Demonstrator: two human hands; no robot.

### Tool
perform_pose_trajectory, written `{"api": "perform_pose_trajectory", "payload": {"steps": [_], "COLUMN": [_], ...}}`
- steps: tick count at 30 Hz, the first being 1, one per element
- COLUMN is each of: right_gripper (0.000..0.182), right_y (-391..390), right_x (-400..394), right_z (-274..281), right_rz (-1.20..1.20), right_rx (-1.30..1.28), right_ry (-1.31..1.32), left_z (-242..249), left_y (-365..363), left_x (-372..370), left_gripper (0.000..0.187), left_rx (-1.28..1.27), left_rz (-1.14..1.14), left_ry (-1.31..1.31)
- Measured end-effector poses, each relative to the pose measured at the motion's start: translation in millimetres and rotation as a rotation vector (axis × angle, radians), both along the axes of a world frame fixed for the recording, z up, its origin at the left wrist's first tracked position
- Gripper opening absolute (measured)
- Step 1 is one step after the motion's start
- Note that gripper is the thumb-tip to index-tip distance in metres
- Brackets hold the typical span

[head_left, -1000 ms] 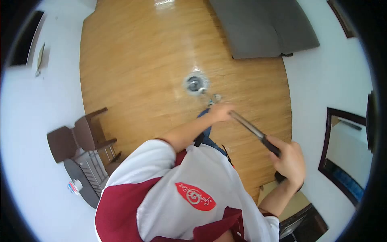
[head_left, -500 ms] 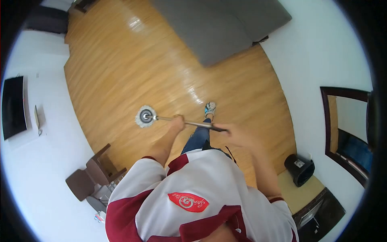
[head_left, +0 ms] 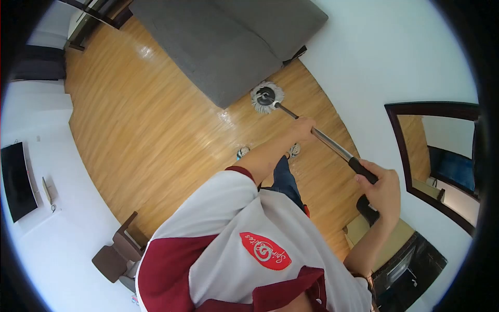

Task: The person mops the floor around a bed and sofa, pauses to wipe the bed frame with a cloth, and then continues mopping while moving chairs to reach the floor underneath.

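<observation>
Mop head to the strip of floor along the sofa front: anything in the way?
Nothing visible. The mop head already sits on the wood floor right at the grey sofa corner. Both hands, left hand and right hand, grip the handle.

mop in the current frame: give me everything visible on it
The spin mop has a round, pale stringy head with a dark hub, lying flat on the wooden floor right by the corner of the grey sofa. A shiny metal pole slants from the hub up toward the person and ends in a black grip. The left hand wraps the metal part midway; the right hand closes on the black grip.
</observation>
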State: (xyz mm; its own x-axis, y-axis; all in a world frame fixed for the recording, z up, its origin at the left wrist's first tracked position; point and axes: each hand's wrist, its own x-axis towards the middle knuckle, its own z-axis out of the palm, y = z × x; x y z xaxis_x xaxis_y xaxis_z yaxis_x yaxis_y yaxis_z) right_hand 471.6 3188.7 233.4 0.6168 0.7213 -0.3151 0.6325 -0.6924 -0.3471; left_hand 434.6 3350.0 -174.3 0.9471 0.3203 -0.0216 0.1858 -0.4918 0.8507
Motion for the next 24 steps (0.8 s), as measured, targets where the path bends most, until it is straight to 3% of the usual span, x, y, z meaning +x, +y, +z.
{"api": "perform_pose_trajectory", "payload": {"steps": [4,5,7,8,10,13,16,19,21,22,23,24], "right_gripper": [0.033,0.034,0.036,0.037,0.034,0.035,0.040,0.041,0.040,0.040,0.040,0.040], "right_y": [2,5,21,29,29,34,18,-13,-16,-18,-22,-24], "right_x": [83,94,110,113,119,130,177,266,323,350,370,387], "right_z": [-15,-32,-61,-76,-136,-170,-162,-143,-94,-70,-48,-31], "right_rz": [0.157,0.227,0.351,0.401,0.530,0.592,0.557,0.390,0.322,0.286,0.244,0.215], "right_rx": [-0.008,-0.008,-0.038,-0.070,-0.054,-0.209,-0.206,-0.090,-0.255,-0.284,-0.313,-0.288], "right_ry": [0.253,0.284,0.363,0.419,0.416,0.360,0.353,0.387,0.184,0.143,0.111,0.031], "left_z": [7,28,22,4,-46,-57,-24,-73,-19,-67,-34,6], "left_y": [0,4,9,10,12,16,6,-14,-28,-50,-46,-41], "left_x": [-25,-38,-62,-74,-90,-78,-19,77,177,212,257,294], "left_gripper": [0.026,0.030,0.036,0.024,0.025,0.024,0.021,0.019,0.018,0.023,0.029,0.033], "left_rx": [0.039,0.018,0.072,0.134,0.139,0.233,0.192,0.195,0.001,0.131,-0.040,-0.006], "left_rz": [0.064,0.075,0.156,0.206,0.274,0.252,0.244,0.093,0.102,0.190,0.088,0.037], "left_ry": [0.084,0.255,0.394,0.474,0.738,1.003,0.994,0.752,0.673,0.389,0.414,0.254]}}
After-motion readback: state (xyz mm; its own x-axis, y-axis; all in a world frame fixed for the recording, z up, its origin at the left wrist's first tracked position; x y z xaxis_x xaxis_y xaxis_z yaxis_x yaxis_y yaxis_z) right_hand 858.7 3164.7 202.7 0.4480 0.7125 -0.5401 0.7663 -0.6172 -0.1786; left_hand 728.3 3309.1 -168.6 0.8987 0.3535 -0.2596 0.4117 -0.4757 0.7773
